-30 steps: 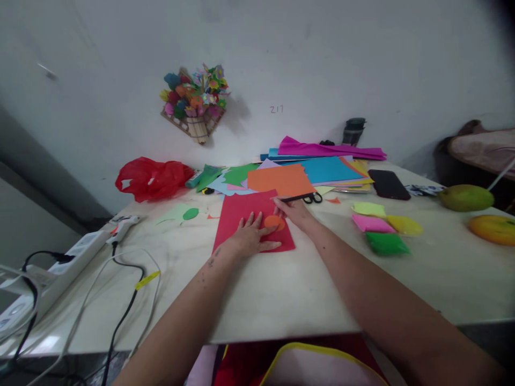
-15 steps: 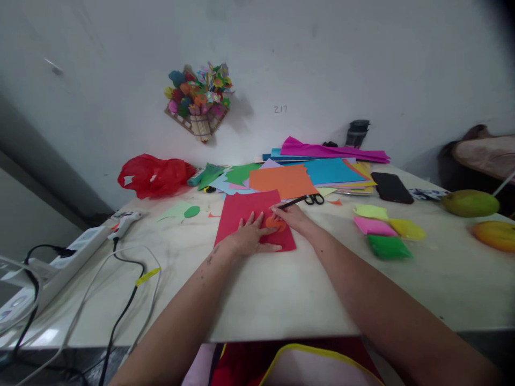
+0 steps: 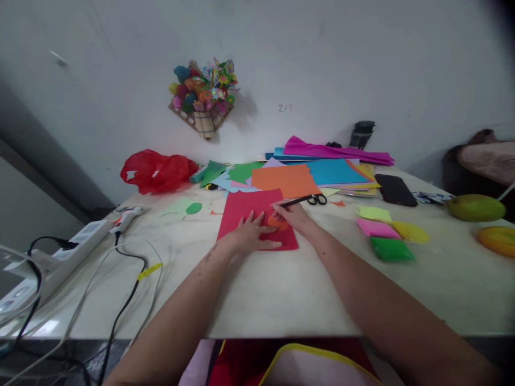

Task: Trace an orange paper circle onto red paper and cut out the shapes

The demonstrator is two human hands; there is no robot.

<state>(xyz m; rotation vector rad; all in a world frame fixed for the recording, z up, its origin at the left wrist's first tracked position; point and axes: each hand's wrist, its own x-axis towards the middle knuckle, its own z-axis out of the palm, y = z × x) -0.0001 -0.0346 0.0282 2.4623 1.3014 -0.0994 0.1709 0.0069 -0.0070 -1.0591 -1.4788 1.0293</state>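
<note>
A red sheet of paper (image 3: 245,206) lies flat on the pale table (image 3: 281,289). My left hand (image 3: 251,235) rests on it with fingers spread, pressing down a small orange paper circle (image 3: 277,221). My right hand (image 3: 293,214) is closed on a thin black pen (image 3: 295,201), its tip at the circle's far edge. Black-handled scissors (image 3: 316,199) lie just beyond my right hand.
A stack of coloured paper sheets (image 3: 317,171) and a black phone (image 3: 396,190) lie at the back. Small coloured packets (image 3: 388,230) and two mangoes (image 3: 477,207) sit at the right. A red plastic bag (image 3: 155,170), a power strip (image 3: 68,252) and cables are at the left.
My right hand has drawn in slightly toward the orange circle with the pen. The left hand stays pressed on the paper; the view has shifted a little.
</note>
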